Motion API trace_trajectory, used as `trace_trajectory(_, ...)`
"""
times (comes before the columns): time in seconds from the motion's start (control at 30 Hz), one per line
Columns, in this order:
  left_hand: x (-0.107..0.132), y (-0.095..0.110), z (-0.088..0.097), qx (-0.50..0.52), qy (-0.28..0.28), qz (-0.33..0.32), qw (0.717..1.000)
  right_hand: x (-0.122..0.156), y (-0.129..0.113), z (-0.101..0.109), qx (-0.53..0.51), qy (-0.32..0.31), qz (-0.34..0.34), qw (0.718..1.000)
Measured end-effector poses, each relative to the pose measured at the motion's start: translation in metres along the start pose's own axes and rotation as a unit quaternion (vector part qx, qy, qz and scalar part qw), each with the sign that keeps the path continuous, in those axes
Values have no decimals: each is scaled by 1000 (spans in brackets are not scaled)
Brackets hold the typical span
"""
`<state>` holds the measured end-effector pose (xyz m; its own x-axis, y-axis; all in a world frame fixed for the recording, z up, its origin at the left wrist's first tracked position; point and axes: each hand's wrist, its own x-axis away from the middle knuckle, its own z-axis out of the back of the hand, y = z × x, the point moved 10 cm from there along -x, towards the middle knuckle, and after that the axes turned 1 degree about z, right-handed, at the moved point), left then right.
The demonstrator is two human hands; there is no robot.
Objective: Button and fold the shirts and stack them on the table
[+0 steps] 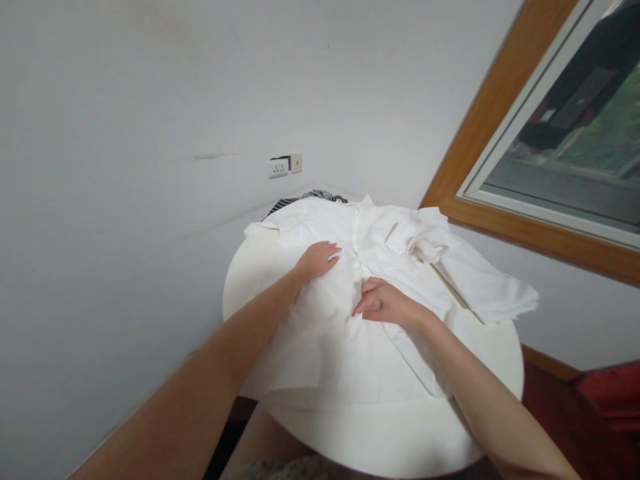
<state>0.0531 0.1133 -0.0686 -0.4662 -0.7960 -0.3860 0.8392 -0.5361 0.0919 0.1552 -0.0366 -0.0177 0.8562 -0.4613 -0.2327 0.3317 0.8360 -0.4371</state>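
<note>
A white shirt (345,360) lies spread front side up over a round white table (390,440). Its front edge runs down the middle, and one sleeve (493,287) drapes out over the table's right side. My left hand (318,260) rests on the left half of the shirt with its fingers stretched out. Lower and to the right, my right hand (387,302) is closed at the front edge, its curled fingers pinching the cloth. Small folds run from those fingertips. The buttons are too small to make out.
Behind the shirt, striped dark cloth (283,205) shows at the table's far edge. The white wall carries a socket (278,168) and a switch plate (296,163). A wood-framed window (453,193) stands on the right, with red fabric (613,397) low at the right edge.
</note>
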Motion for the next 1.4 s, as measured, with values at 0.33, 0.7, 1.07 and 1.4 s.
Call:
trace_trajectory(0.33,0,-1,-1,12,0,4,1000,2,-28,-7,32,-18,19,999)
trace_trajectory(0.7,0,0,-1,15,-4,-2,1000,-2,-50,-31,-64,-78,56,993)
trace_trajectory(1.07,-1,-1,-4,10,-16,2,1000,2,-55,-33,-172,-122,48,976)
trace_trajectory(1.4,25,-18,35,27,-11,2,1000,17,-51,-58,-202,-243,87,945)
